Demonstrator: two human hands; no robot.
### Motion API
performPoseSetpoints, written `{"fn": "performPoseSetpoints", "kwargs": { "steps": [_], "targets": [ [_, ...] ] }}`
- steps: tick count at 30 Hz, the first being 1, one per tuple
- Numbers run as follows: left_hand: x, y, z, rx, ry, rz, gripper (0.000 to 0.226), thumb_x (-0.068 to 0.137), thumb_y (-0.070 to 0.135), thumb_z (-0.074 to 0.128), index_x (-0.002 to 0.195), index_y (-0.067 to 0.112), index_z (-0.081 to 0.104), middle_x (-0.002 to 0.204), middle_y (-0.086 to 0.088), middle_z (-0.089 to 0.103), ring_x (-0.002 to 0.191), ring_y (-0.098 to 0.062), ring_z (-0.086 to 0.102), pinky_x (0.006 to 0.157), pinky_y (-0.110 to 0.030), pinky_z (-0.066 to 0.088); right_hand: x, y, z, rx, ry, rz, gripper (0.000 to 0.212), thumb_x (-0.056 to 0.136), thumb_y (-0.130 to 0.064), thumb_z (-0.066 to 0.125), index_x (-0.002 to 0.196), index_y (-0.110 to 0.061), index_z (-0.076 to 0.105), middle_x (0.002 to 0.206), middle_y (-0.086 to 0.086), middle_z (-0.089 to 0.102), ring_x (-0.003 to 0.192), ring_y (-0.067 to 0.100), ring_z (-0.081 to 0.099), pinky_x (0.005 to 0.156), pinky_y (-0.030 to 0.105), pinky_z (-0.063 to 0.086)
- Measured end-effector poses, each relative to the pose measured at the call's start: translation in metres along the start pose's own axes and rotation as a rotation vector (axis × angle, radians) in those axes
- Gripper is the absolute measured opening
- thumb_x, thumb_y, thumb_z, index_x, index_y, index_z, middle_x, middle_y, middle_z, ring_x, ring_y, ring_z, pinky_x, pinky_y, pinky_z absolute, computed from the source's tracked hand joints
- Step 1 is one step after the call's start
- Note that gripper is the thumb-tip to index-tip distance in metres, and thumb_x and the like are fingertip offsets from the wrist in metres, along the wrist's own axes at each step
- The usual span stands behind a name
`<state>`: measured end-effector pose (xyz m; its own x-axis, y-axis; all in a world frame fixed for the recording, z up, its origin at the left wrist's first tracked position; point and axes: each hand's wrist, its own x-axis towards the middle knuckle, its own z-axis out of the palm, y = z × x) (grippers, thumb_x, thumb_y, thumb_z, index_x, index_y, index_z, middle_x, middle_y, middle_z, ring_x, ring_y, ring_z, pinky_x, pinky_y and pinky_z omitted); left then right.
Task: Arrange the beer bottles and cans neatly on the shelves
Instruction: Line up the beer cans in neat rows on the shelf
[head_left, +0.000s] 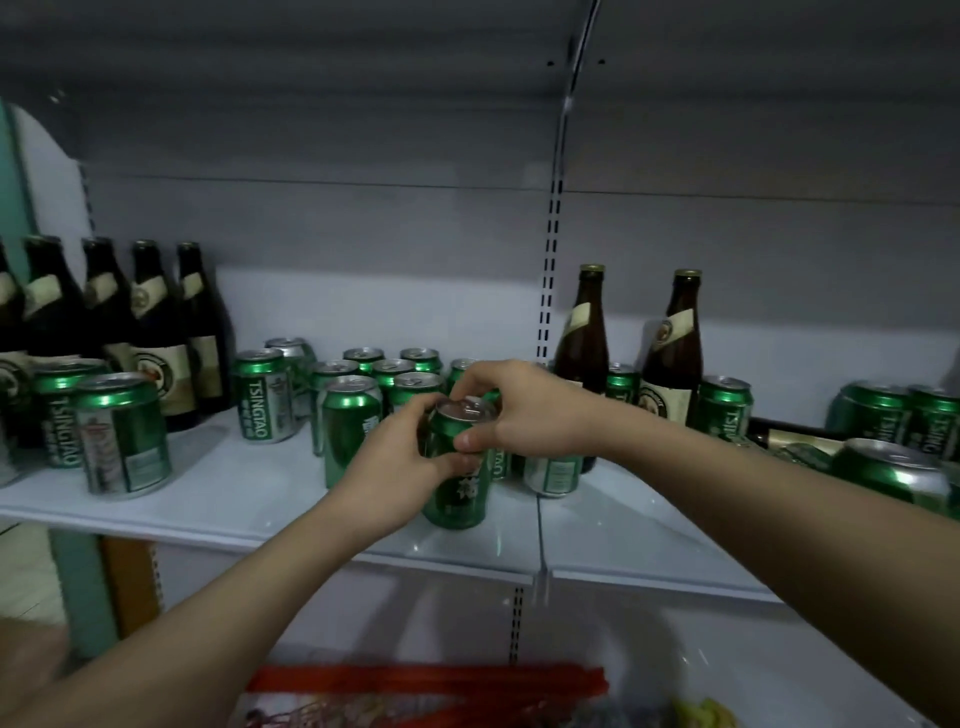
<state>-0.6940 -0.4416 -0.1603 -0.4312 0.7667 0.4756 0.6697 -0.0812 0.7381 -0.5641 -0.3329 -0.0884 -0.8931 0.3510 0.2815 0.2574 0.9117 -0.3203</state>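
Observation:
A green beer can (457, 493) stands upright near the front edge of the white shelf (249, 504). My left hand (395, 457) grips its left side and my right hand (524, 410) curls over its top from the right. Behind it stands a cluster of several more green cans (384, 379). Several dark beer bottles (156, 332) line the shelf's left end, with two cans (122, 436) in front of them. Two brown bottles (670, 353) stand upright at the right among more cans (724, 405).
At the far right, cans (893, 467) lie heaped with a bottle on its side (795, 436). A slotted upright (550, 249) divides the back wall. Below the shelf sits something red (426, 680). Bare shelf surface shows at the front left and front right.

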Motion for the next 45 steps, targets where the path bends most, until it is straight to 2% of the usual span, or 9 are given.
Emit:
{"fn": "performPoseSetpoints", "kwargs": {
  "steps": [4, 9, 13, 17, 23, 30, 35, 41, 45],
  "targets": [
    [0.0, -0.005, -0.011, 0.108, 0.054, 0.025, 0.055, 0.081, 0.025, 0.079, 0.131, 0.025, 0.056, 0.105, 0.017, 0.058, 0.087, 0.006, 0.055, 0.067, -0.003, 0.038, 0.015, -0.008, 0.012, 0.022, 0.017, 0.024, 0.044, 0.086, -0.034, 0.075, 0.125, -0.021, 0.058, 0.129, 0.001, 0.059, 0.113, 0.019, 0.057, 0.091, 0.033, 0.048],
    [0.007, -0.01, -0.013, 0.18, 0.091, -0.003, 0.062, 0.084, 0.027, 0.076, 0.14, 0.02, 0.05, 0.119, 0.001, 0.052, 0.111, -0.018, 0.053, 0.088, -0.026, 0.039, 0.03, -0.008, 0.025, 0.032, 0.053, 0.09, 0.044, 0.087, -0.035, 0.073, 0.126, -0.023, 0.056, 0.13, 0.005, 0.058, 0.12, 0.022, 0.051, 0.101, 0.037, 0.046],
    [0.014, -0.015, -0.01, 0.208, 0.119, -0.001, 0.063, 0.086, 0.026, 0.075, 0.143, 0.021, 0.048, 0.114, 0.004, 0.047, 0.107, -0.014, 0.049, 0.086, -0.021, 0.033, 0.036, -0.004, 0.031, 0.043, 0.094, 0.097, 0.041, 0.088, -0.033, 0.073, 0.124, -0.021, 0.056, 0.126, 0.005, 0.058, 0.114, 0.022, 0.053, 0.093, 0.035, 0.047],
    [0.021, -0.02, -0.002, 0.224, 0.141, -0.011, 0.063, 0.088, 0.022, 0.072, 0.145, 0.016, 0.044, 0.127, -0.004, 0.05, 0.119, -0.021, 0.048, 0.089, -0.023, 0.031, 0.043, -0.003, 0.041, -0.023, 0.183, 0.096, 0.041, 0.09, -0.029, 0.071, 0.126, -0.015, 0.056, 0.129, 0.007, 0.056, 0.118, 0.026, 0.052, 0.093, 0.033, 0.042],
    [0.021, -0.019, 0.007, 0.289, 0.27, 0.081, 0.06, 0.087, 0.009, 0.07, 0.142, 0.016, 0.046, 0.13, -0.003, 0.049, 0.113, -0.022, 0.052, 0.081, -0.021, 0.033, 0.042, -0.007, 0.046, -0.156, 0.309, 0.036, 0.042, 0.089, -0.028, 0.071, 0.124, -0.011, 0.057, 0.126, 0.009, 0.048, 0.118, 0.028, 0.043, 0.097, 0.036, 0.04],
    [0.019, 0.005, 0.013, 0.246, 0.352, 0.256, 0.049, 0.088, 0.017, 0.068, 0.134, 0.02, 0.051, 0.125, 0.008, 0.053, 0.118, -0.012, 0.041, 0.093, -0.018, 0.03, 0.023, -0.006, 0.007, -0.028, 0.4, 0.066, 0.031, 0.095, -0.041, 0.058, 0.114, -0.016, 0.062, 0.115, 0.002, 0.061, 0.1, 0.02, 0.059, 0.085, 0.04, 0.051],
    [0.018, 0.035, 0.038, 0.067, 0.297, 0.301, 0.043, 0.087, 0.01, 0.067, 0.128, 0.014, 0.054, 0.112, 0.004, 0.056, 0.106, -0.017, 0.051, 0.091, -0.03, 0.043, -0.001, 0.005, -0.018, 0.02, 0.384, 0.08, 0.014, 0.094, -0.029, 0.058, 0.098, -0.018, 0.068, 0.094, -0.003, 0.068, 0.088, 0.014, 0.063, 0.076, 0.034, 0.053],
    [0.022, 0.078, 0.091, -0.26, 0.087, 0.253, 0.041, 0.089, 0.012, 0.067, 0.12, 0.031, 0.048, 0.095, 0.005, 0.059, 0.08, -0.004, 0.058, 0.068, -0.017, 0.05, -0.054, 0.042, -0.055, -0.041, 0.437, 0.154, 0.009, 0.094, -0.026, 0.06, 0.093, -0.025, 0.068, 0.085, -0.009, 0.069, 0.079, 0.007, 0.064, 0.067, 0.021, 0.051],
    [0.024, 0.106, 0.142, -0.345, -0.139, 0.217, 0.046, 0.089, 0.022, 0.07, 0.129, 0.024, 0.048, 0.097, 0.008, 0.055, 0.078, -0.006, 0.059, 0.064, -0.013, 0.047, -0.103, 0.077, -0.093, -0.127, 0.443, 0.259, 0.009, 0.094, -0.023, 0.061, 0.09, -0.024, 0.069, 0.085, -0.009, 0.069, 0.08, 0.01, 0.064, 0.073, 0.031, 0.052]
  ]
}}
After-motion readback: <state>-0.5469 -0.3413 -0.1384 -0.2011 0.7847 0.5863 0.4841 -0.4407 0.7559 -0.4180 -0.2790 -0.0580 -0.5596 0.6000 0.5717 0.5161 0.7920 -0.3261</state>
